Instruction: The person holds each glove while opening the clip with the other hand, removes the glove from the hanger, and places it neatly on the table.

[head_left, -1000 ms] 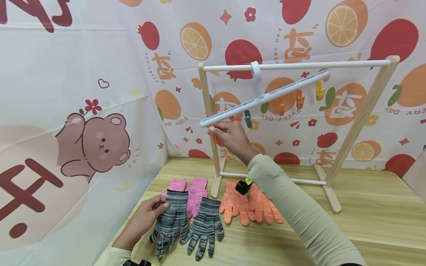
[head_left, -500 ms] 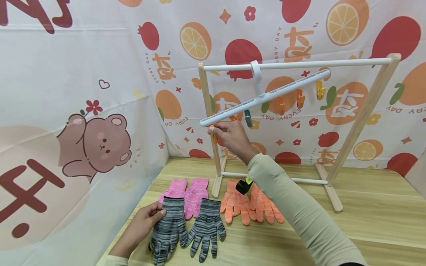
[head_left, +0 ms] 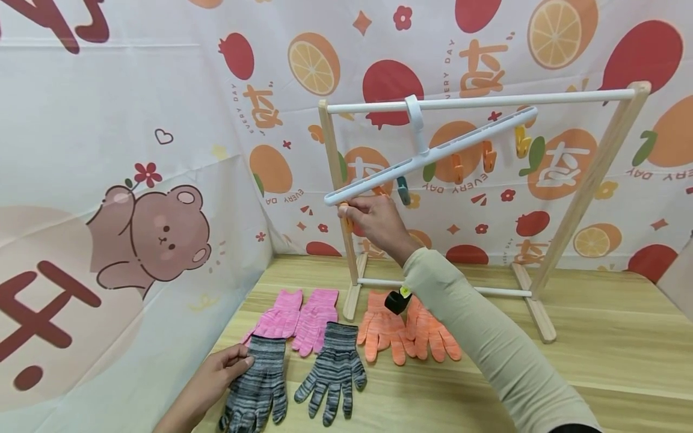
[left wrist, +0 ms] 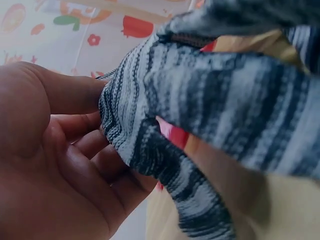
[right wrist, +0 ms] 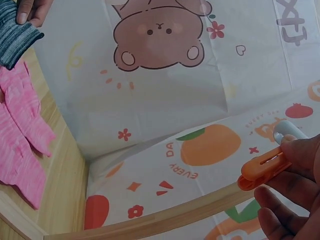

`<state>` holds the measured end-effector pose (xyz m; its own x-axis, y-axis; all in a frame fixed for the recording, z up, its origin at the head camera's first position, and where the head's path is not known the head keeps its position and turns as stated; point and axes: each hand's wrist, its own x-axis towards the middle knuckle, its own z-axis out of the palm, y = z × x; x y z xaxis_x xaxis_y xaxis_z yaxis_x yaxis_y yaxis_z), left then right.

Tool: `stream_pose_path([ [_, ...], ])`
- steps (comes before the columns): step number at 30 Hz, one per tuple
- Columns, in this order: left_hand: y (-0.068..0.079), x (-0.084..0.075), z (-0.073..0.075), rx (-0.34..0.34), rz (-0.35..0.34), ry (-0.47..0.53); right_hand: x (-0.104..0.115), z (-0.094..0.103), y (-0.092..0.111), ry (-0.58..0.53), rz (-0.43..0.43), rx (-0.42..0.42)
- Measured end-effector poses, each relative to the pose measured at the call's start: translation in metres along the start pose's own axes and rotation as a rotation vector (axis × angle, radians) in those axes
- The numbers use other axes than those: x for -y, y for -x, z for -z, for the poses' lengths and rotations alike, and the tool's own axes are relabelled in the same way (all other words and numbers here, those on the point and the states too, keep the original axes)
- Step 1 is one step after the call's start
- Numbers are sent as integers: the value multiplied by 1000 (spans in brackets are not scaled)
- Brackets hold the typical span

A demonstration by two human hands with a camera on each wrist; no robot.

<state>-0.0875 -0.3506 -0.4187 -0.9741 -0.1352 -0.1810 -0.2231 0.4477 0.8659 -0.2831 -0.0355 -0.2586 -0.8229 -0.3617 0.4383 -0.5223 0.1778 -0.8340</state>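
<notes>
My left hand [head_left: 221,371] pinches a grey-and-black striped knit glove [head_left: 258,376] near its cuff, thumb on top. The left wrist view has this glove close up, its fingers [left wrist: 235,105] trailing to the right. Up at the low left end of a tilted white clip hanger [head_left: 433,157], my right hand [head_left: 381,224] pinches an orange clothespin [right wrist: 264,167] between thumb and fingers. Nothing is seen between the clothespin's jaws. A matching striped glove [head_left: 337,370] lies flat on the table, right of the held one.
The hanger hooks over the top bar [head_left: 514,99] of a wooden rack. More clothespins, including a green one [head_left: 403,190] and a yellow one [head_left: 522,142], hang from it. Pink gloves [head_left: 318,316] and orange gloves [head_left: 381,331] lie on the wooden table [head_left: 606,337]. Printed cloth hangs behind and at left.
My left hand has drawn the striped glove left and toward me, away from its mate and off part of the pink gloves. My right hand stays at the clothespin.
</notes>
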Motion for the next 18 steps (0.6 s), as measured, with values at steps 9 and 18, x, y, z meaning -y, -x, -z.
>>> stream_pose_path([
  [9,7,11,4,42,-5,-120,1,2,1,10,15,3],
  [18,4,20,1,11,-10,-257,1,4,1,6,23,1],
])
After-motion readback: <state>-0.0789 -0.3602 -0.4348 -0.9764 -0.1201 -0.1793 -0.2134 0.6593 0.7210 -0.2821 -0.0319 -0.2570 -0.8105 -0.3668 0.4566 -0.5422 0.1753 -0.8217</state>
